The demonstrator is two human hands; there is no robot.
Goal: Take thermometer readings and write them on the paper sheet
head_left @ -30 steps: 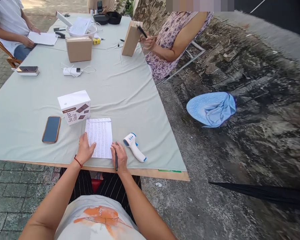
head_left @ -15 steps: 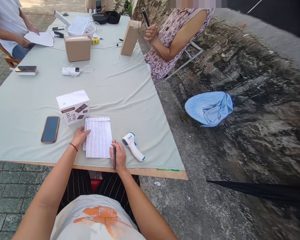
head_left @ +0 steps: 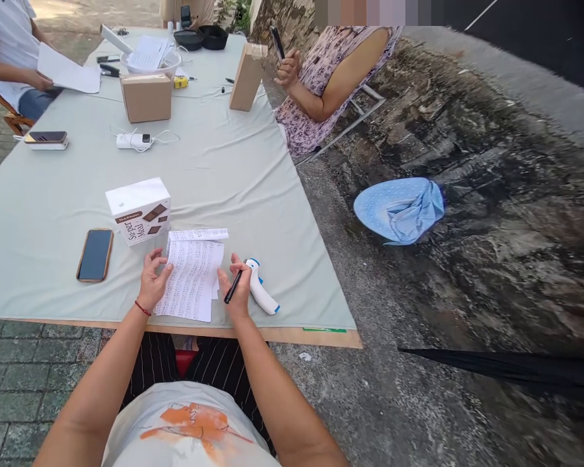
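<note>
**Top sheet comes up off the stack**

We start at the left of the frame: the phone [head_left: 95, 254] lies flat and untouched, the white box [head_left: 139, 210] just beside it. Now the change: a moment ago our printed sheets [head_left: 191, 279] lay flat under both hands; now the top page is lifted and curling, its far edge folded over. Our left hand [head_left: 152, 283] has its fingers [head_left: 158, 264] curled on the page's left edge, pinching it up. Our right hand [head_left: 237, 289] has moved in on the right edge, fingers pressed round the black pen [head_left: 233, 287], which has tipped to a slant. We judge a page-turn is under way. The thermometer [head_left: 261, 294] sits just right of that hand.

The surface [head_left: 233, 175] is a cloth-covered board outdoors; cardboard boxes [head_left: 146, 97] stand upper left, seated people work at its far end, and a blue hat [head_left: 398, 209] rests on rough stone ground at right.
</note>
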